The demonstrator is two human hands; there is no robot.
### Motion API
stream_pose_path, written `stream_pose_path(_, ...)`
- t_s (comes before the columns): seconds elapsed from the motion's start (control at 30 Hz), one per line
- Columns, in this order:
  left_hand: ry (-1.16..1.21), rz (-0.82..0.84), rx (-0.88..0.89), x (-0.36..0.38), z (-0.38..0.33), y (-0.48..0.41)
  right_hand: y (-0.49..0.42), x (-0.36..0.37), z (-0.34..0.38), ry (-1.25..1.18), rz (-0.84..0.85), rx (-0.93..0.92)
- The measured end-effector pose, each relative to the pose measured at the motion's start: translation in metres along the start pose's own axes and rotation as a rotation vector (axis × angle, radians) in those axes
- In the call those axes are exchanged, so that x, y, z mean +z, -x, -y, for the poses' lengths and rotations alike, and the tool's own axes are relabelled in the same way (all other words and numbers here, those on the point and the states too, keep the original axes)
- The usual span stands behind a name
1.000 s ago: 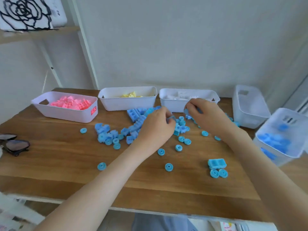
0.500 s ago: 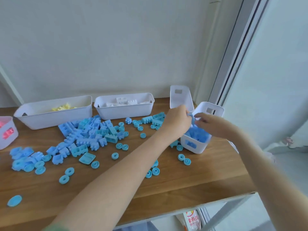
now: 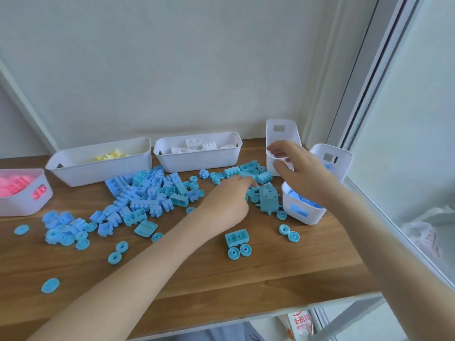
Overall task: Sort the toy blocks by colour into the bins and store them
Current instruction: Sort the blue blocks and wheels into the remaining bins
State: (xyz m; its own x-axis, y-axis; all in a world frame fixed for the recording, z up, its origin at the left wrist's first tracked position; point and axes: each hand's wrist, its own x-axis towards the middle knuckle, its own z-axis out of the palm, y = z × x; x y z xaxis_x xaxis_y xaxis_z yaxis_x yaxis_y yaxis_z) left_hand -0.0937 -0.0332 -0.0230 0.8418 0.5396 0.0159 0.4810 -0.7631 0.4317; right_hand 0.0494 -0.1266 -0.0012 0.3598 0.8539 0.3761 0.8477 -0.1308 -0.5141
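Observation:
Loose blue blocks (image 3: 147, 193) and blue wheels lie spread over the wooden table (image 3: 197, 279). A white bin with blue blocks (image 3: 302, 214) stands at the right edge. My left hand (image 3: 229, 200) rests palm down beside it, its fingertips on small blue pieces near a chunky blue block (image 3: 268, 200); whether it holds any is hidden. My right hand (image 3: 300, 173) hovers over the blue bin with fingers spread and nothing in them.
Along the wall stand a bin of pink blocks (image 3: 24, 200), a bin of yellow blocks (image 3: 98, 168), a bin of white blocks (image 3: 197, 161) and an empty white bin (image 3: 280, 134). A window frame (image 3: 364, 94) borders the table's right side.
My view swung right from the pile to the blue bin. Both hands were at that bin; the left hand has since moved back left onto loose pieces, and the right hand has risen with fingers spread.

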Motion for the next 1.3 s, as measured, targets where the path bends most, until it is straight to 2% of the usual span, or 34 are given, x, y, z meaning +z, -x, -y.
stream_pose_path(0.07,-0.148,-0.017,-0.078,-0.008,0.030,0.011,-0.011,0.022,0.014,-0.036,0.031,-0.074)
stream_pose_path(0.2,-0.441,0.026,-0.324,-0.025,0.078,0.025,-0.033,0.081,0.036,-0.057,0.303,-0.124)
stream_pose_path(0.3,-0.458,-0.001,-0.322,-0.025,0.097,0.029,-0.044,0.120,0.042,-0.086,0.459,-0.072)
stream_pose_path(0.37,-0.408,-0.048,-0.313,-0.022,0.105,0.032,-0.051,0.142,0.045,0.026,0.524,-0.067)
stream_pose_path(0.47,-0.303,-0.083,-0.276,-0.023,0.112,0.039,-0.058,0.155,0.049,0.212,0.463,-0.100)
stream_pose_path(0.57,-0.134,-0.052,-0.248,-0.031,0.128,0.051,-0.061,0.158,0.054,0.276,0.453,-0.140)
stream_pose_path(0.63,-0.010,-0.011,-0.225,-0.035,0.138,0.064,-0.063,0.157,0.060,0.157,0.402,-0.111)
stream_pose_path(0.7,-0.015,0.022,-0.182,-0.035,0.141,0.072,-0.068,0.154,0.072,-0.037,0.356,-0.071)
stream_pose_path(0.77,-0.044,0.011,-0.142,-0.032,0.143,0.078,-0.070,0.154,0.087,-0.134,0.410,-0.056)
stream_pose_path(0.83,0.030,-0.027,-0.119,-0.030,0.144,0.080,-0.070,0.158,0.099,-0.171,0.504,-0.070)
stream_pose_path(0.93,0.165,-0.172,-0.153,-0.032,0.154,0.086,-0.067,0.162,0.107,-0.143,0.583,-0.117)
stream_pose_path(1.0,0.085,-0.281,-0.236,-0.037,0.166,0.089,-0.063,0.161,0.107,-0.103,0.641,-0.150)
stream_pose_path(1.1,-0.072,-0.245,-0.327,-0.041,0.178,0.094,-0.052,0.163,0.104,0.072,0.697,-0.254)
stream_pose_path(1.2,-0.157,-0.142,-0.283,-0.037,0.180,0.096,-0.046,0.166,0.102,0.182,0.658,-0.318)
stream_pose_path(1.3,-0.233,-0.154,-0.237,-0.033,0.179,0.096,-0.047,0.165,0.104,0.227,0.616,-0.350)
